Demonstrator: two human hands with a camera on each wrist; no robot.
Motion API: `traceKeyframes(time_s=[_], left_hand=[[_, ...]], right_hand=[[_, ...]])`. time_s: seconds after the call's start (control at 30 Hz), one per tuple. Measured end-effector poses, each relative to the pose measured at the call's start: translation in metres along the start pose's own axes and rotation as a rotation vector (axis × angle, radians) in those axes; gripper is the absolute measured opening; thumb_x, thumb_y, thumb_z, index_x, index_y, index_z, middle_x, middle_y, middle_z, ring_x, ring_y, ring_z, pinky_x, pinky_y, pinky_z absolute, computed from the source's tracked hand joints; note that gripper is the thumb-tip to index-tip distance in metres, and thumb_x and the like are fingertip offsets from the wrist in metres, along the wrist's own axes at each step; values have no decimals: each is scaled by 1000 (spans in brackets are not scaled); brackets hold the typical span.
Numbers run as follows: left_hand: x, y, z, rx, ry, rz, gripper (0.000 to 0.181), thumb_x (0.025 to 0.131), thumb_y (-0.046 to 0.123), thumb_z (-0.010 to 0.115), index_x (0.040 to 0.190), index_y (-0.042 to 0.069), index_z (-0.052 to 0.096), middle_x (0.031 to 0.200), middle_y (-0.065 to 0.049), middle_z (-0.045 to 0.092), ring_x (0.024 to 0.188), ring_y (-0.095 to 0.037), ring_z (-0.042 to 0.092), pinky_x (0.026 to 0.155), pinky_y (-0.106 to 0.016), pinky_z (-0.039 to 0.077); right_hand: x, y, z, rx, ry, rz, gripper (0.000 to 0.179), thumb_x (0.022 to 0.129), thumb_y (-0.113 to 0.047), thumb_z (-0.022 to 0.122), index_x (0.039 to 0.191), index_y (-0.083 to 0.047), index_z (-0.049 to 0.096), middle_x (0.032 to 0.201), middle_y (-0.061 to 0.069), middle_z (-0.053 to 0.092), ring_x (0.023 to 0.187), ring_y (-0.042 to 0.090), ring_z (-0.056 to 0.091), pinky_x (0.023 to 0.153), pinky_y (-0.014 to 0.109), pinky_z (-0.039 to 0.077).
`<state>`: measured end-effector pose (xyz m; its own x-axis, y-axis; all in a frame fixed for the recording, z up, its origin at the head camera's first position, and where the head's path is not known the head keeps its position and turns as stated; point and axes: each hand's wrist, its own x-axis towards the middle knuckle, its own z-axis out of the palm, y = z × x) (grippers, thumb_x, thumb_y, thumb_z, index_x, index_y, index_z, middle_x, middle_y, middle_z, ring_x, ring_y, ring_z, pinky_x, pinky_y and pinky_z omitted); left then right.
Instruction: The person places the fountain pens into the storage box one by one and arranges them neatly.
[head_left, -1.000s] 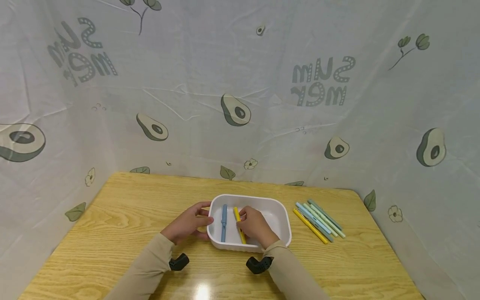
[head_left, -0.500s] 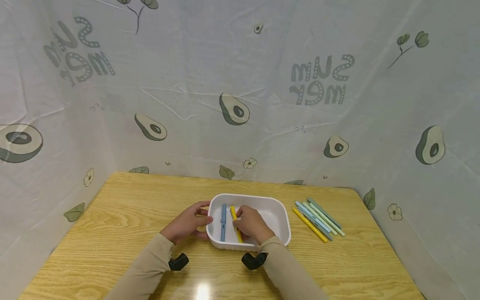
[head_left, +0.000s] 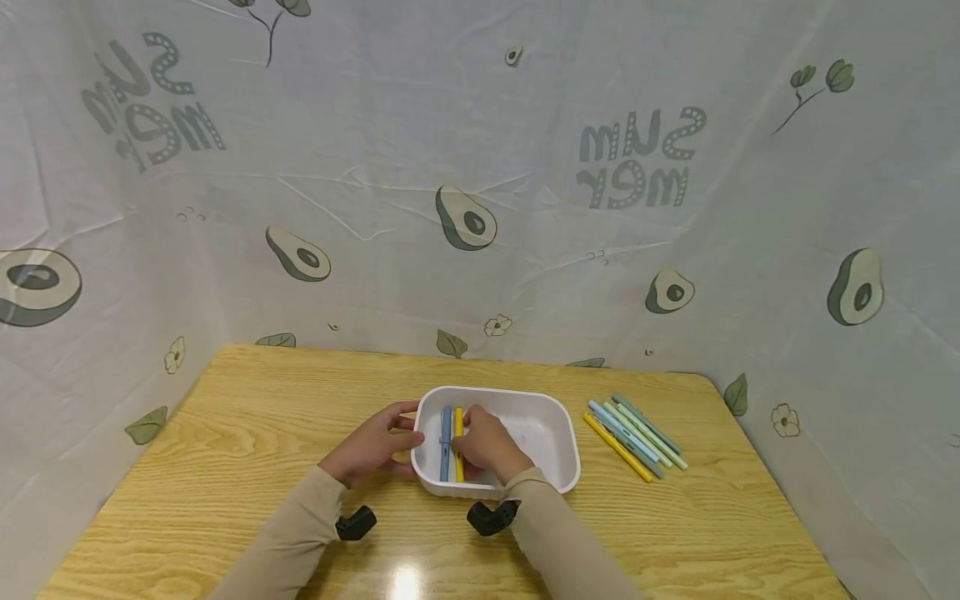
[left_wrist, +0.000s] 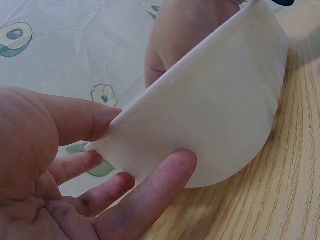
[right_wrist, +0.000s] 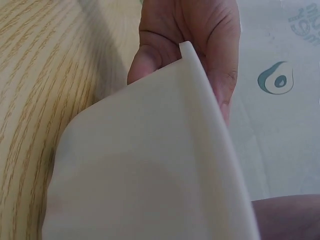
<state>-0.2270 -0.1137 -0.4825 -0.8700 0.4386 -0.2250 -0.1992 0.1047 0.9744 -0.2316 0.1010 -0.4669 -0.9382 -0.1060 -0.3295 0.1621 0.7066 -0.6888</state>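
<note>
In the head view my right hand (head_left: 491, 446) reaches into a white plastic box (head_left: 536, 442) and pinches a yellow pen (head_left: 459, 425). The pen lies lengthwise close beside a grey-blue pen (head_left: 446, 450), nearly parallel to it. My left hand (head_left: 373, 446) grips the box's left end, thumb at the rim. In the left wrist view the fingers (left_wrist: 170, 172) of that hand spread against the outer wall (left_wrist: 220, 110). The box wall (right_wrist: 125, 145) hides my right hand's fingertips in the right wrist view.
Right of the box, several pens lie bunched on the wooden table (head_left: 300, 400): a yellow pen (head_left: 618, 448) in front, blue and pale green ones behind. A printed cloth (head_left: 375, 167) hangs behind the table and along its sides.
My right hand has moved left inside the box, bringing the yellow pen from a slant to upright alignment beside the grey-blue pen. My left hand stays at the box's end.
</note>
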Motion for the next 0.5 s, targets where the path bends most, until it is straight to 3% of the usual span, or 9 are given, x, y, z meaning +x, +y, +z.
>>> traceKeyframes(time_s=[0.37,0.5], left_hand=[[1,-1,-1,-3,0,7,64,103,12,66,159,6,35,133,-26,48,108,-36,64,80,-51,64],[1,0,0,-7,5,0,64,103,11,65,159,7,35,133,-26,47,109,-37,63,81,-51,64]], right_hand=[[-7,3,-9,14,-35,6,48,98,-21,73,135,-1,51,83,11,63,54,20,65,48,28,56],[-18,4,-24,66,-48,-82,50,99,-21,72,139,-1,50,91,10,63,69,26,68,53,34,61]])
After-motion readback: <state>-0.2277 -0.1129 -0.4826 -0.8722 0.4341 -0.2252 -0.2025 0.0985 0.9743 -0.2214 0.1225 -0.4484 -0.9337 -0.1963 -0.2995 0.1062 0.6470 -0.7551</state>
